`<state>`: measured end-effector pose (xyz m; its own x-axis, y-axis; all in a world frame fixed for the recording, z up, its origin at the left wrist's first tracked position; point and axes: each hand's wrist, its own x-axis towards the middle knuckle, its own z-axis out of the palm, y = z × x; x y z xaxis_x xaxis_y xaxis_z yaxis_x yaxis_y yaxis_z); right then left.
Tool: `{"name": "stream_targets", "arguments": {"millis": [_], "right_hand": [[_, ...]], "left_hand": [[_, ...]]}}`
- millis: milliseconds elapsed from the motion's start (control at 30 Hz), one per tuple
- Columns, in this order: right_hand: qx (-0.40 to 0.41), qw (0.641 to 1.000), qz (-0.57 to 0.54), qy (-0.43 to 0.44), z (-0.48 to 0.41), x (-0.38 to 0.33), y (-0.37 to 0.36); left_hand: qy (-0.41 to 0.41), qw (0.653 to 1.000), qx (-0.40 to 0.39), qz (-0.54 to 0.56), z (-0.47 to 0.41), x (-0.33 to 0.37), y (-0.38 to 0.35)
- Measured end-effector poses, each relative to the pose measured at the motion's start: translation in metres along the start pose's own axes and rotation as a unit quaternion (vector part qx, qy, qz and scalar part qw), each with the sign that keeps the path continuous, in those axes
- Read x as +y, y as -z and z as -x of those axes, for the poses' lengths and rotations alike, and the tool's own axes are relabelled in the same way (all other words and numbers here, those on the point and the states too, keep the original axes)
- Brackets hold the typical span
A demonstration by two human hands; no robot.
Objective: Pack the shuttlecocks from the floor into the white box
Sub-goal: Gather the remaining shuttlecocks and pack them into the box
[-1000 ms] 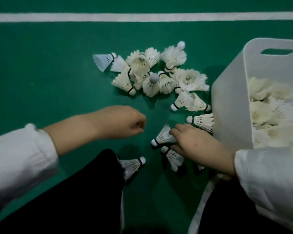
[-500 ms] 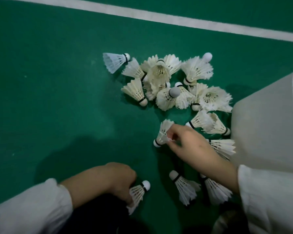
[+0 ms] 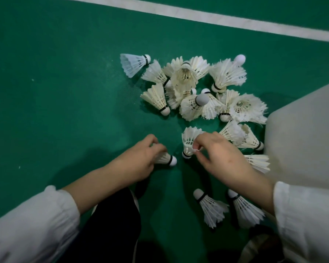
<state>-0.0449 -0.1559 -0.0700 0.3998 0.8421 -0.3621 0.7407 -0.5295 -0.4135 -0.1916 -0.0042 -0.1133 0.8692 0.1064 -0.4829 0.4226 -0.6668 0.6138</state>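
Note:
Several white feather shuttlecocks lie in a pile [image 3: 198, 92] on the green court floor. My right hand [image 3: 218, 154] pinches the feather skirt of one shuttlecock [image 3: 188, 143], cork pointing down. My left hand [image 3: 141, 160] is closed on another shuttlecock [image 3: 168, 159], its cork sticking out to the right. The two held shuttlecocks are close together, cork to cork. The white box [image 3: 304, 133] stands at the right edge; only its outer wall shows. Two loose shuttlecocks [image 3: 211, 207] [image 3: 243, 207] lie under my right forearm.
A white court line [image 3: 198, 16] runs across the top of the green floor. My dark trouser leg [image 3: 110, 230] fills the bottom middle. More shuttlecocks [image 3: 251, 139] rest against the box wall. Open floor stretches to the left.
My left hand has lifted a shuttlecock from beside my knee and carried it up and right, next to the one in my right hand. The view has shifted left, hiding the box's inside.

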Motion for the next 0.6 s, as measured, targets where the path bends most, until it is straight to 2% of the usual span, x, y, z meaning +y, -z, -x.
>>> {"name": "stream_targets", "arguments": {"millis": [133,267,400,467,600], "right_hand": [[-0.024,0.999,0.028,0.006,0.003,0.005,-0.004],[-0.022,0.999,0.028,0.010,0.003,0.008,-0.001],[0.006,1.000,0.026,0.009,0.000,0.010,0.010],[0.029,0.999,0.024,0.008,-0.001,0.010,0.018],[0.079,0.997,0.016,0.015,-0.003,0.005,0.035]], "left_hand": [[0.022,0.985,0.163,0.046,-0.005,0.003,0.009],[0.019,0.964,0.253,0.074,-0.008,0.001,0.026],[0.064,0.932,0.346,0.092,-0.022,-0.006,0.044],[0.091,0.931,0.350,0.051,-0.038,-0.010,0.052],[0.123,0.949,0.287,-0.037,-0.069,-0.014,0.061]]}}
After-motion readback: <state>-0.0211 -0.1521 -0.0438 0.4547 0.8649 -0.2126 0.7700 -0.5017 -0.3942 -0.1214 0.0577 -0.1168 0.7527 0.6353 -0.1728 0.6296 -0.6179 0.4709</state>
